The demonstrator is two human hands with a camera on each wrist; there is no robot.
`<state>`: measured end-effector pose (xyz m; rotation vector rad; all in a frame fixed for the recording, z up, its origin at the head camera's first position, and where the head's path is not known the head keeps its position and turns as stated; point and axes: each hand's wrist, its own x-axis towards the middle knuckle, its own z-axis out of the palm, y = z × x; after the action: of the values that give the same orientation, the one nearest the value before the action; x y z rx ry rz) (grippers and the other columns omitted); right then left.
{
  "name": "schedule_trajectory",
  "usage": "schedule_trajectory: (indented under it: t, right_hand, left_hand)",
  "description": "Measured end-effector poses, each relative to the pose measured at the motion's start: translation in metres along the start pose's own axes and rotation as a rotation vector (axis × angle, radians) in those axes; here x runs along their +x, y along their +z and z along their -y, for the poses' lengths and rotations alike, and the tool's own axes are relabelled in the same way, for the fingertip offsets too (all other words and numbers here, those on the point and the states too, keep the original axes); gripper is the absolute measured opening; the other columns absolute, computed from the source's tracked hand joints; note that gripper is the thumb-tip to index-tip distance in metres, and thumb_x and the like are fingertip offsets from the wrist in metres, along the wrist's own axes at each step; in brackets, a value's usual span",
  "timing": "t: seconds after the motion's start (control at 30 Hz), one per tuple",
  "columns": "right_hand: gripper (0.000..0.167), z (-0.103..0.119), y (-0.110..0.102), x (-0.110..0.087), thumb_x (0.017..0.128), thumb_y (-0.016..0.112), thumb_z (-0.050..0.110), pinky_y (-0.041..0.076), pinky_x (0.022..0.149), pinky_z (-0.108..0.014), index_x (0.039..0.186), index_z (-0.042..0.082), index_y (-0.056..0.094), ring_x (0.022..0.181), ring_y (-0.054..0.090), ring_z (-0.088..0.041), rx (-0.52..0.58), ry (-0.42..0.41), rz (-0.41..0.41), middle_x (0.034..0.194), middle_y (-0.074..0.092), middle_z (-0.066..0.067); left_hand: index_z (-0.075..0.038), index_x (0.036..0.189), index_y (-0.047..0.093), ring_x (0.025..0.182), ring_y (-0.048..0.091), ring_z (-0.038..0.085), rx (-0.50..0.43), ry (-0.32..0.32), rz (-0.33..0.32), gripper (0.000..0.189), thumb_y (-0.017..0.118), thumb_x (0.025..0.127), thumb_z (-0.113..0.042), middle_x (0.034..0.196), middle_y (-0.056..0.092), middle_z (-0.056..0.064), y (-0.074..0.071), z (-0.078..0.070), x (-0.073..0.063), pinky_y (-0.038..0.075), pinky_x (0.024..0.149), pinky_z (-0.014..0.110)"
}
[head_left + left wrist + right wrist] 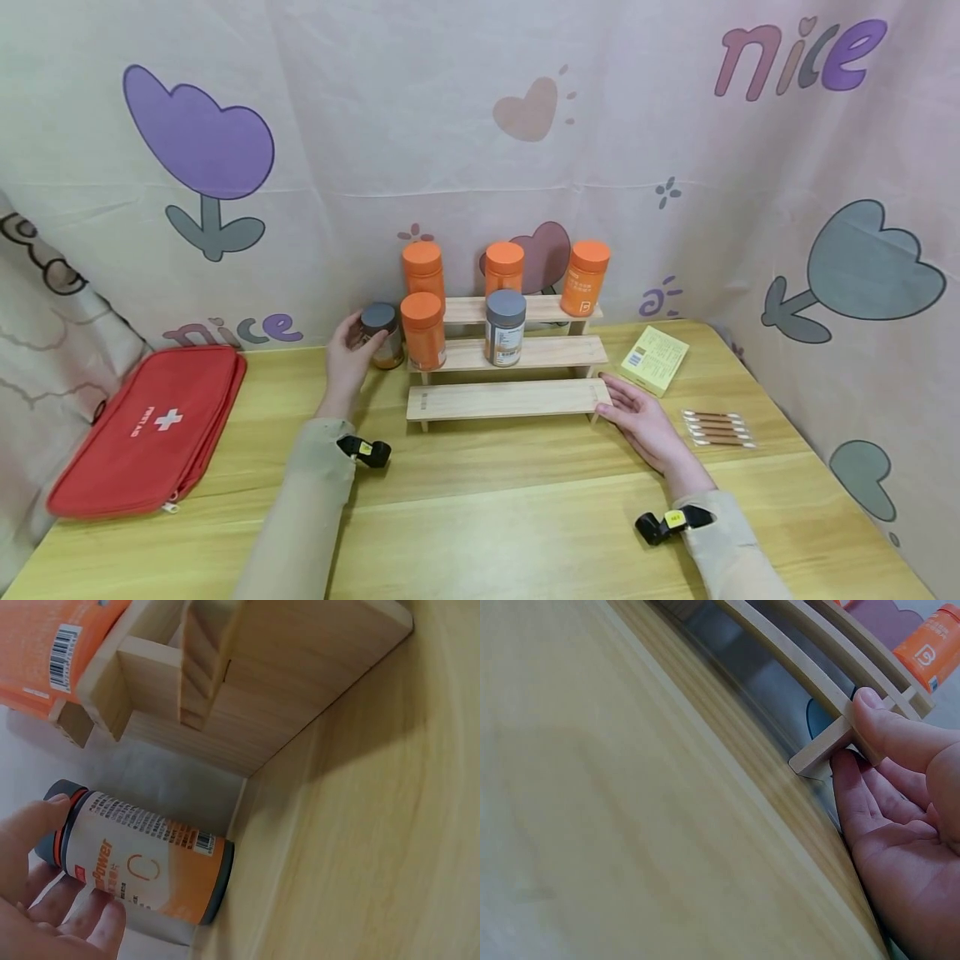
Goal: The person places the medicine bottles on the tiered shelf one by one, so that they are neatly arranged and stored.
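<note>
My left hand [349, 360] grips a grey-lidded jar [150, 859] with a white-and-orange label, thumb at the lid and fingers round the far side. The jar stands just left of a three-step wooden rack [510, 401], its base at the tabletop in the left wrist view. At the rack's right end, my right hand [643, 423] pinches the lowest step between thumb and fingers. An orange bottle [423, 333] and another grey-lidded jar [506, 329] stand on the middle step. On the top step are three orange bottles, one at the right end [586, 279].
A red first aid pouch [153, 433] lies on the table at the left. Right of the rack are a pale yellow box [655, 360] and a pack of cotton swabs [718, 428]. A printed curtain [360, 108] hangs behind the table.
</note>
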<state>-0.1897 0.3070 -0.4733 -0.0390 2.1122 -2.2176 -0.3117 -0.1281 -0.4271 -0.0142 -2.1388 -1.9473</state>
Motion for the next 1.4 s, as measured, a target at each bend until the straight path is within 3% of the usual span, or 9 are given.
schedule_trajectory:
  t: [0.23,0.43,0.57,0.8,0.93,1.13,1.27,1.4]
  right_hand:
    - [0.069,0.000,0.001,-0.001,0.091,0.063,0.004,0.046,0.093,-0.021,0.148,-0.004,0.025,0.111,0.054,-0.005,0.005,-0.013,-0.001,0.144,0.031,-0.029]
    - [0.069,0.001,0.001,-0.001,0.091,0.063,0.005,0.046,0.092,-0.021,0.148,-0.004,0.025,0.110,0.054,-0.006,0.005,-0.020,0.002,0.143,0.031,-0.029]
    - [0.069,0.001,0.001,-0.001,0.091,0.063,0.005,0.046,0.092,-0.022,0.148,-0.004,0.025,0.110,0.054,-0.006,0.005,-0.017,-0.001,0.144,0.031,-0.029]
    - [0.068,-0.002,0.000,0.000,0.092,0.062,0.004,0.045,0.094,-0.022,0.148,-0.004,0.024,0.111,0.054,-0.006,0.006,-0.016,0.003,0.144,0.030,-0.029]
    - [0.069,0.000,0.000,0.000,0.091,0.063,0.004,0.045,0.094,-0.022,0.148,-0.004,0.024,0.111,0.054,-0.005,0.009,-0.017,0.003,0.144,0.030,-0.029]
    - [0.069,0.001,0.001,0.000,0.091,0.063,0.004,0.045,0.094,-0.022,0.148,-0.003,0.024,0.110,0.054,-0.006,0.009,-0.007,0.007,0.144,0.030,-0.029]
    - [0.069,0.001,0.001,0.000,0.091,0.063,0.004,0.046,0.093,-0.022,0.148,-0.003,0.024,0.110,0.054,-0.006,0.010,-0.006,0.005,0.144,0.031,-0.029]
    - [0.070,0.001,0.001,-0.001,0.091,0.063,0.004,0.046,0.093,-0.022,0.148,-0.004,0.024,0.110,0.054,-0.006,0.011,-0.012,0.005,0.144,0.031,-0.030]
  left_hand:
    - [-0.003,0.136,0.048,0.120,0.049,0.027,0.044,0.014,-0.042,0.062,0.076,0.083,-0.018,0.132,0.052,0.015,-0.006,0.001,-0.005,0.040,0.102,0.038]
    - [-0.005,0.138,0.046,0.118,0.048,0.025,0.108,0.007,0.000,0.067,0.077,0.082,-0.024,0.132,0.050,0.013,-0.012,0.002,-0.013,0.041,0.099,0.039]
    - [-0.006,0.138,0.050,0.114,0.051,0.024,0.156,0.021,0.011,0.065,0.078,0.082,-0.025,0.130,0.051,0.013,-0.016,0.002,-0.015,0.045,0.095,0.033]
    - [-0.005,0.132,0.057,0.107,0.056,0.021,0.212,0.075,-0.075,0.062,0.081,0.078,-0.026,0.120,0.056,0.012,-0.022,-0.006,-0.019,0.047,0.094,0.033]
    - [-0.005,0.127,0.060,0.098,0.057,0.014,0.205,0.147,-0.167,0.060,0.082,0.076,-0.027,0.113,0.057,0.007,-0.027,-0.025,-0.023,0.049,0.090,0.028]
    - [-0.006,0.121,0.065,0.091,0.056,0.007,0.189,0.294,-0.263,0.053,0.084,0.075,-0.023,0.102,0.053,-0.003,-0.031,-0.070,-0.037,0.049,0.086,0.024]
    - [-0.008,0.120,0.067,0.092,0.058,0.008,0.132,0.363,-0.237,0.050,0.084,0.074,-0.017,0.100,0.054,-0.005,-0.031,-0.097,-0.049,0.049,0.086,0.020]
    - [-0.008,0.120,0.067,0.094,0.060,0.013,0.057,0.436,-0.154,0.050,0.084,0.072,-0.008,0.103,0.056,-0.001,-0.027,-0.117,-0.062,0.049,0.086,0.020]
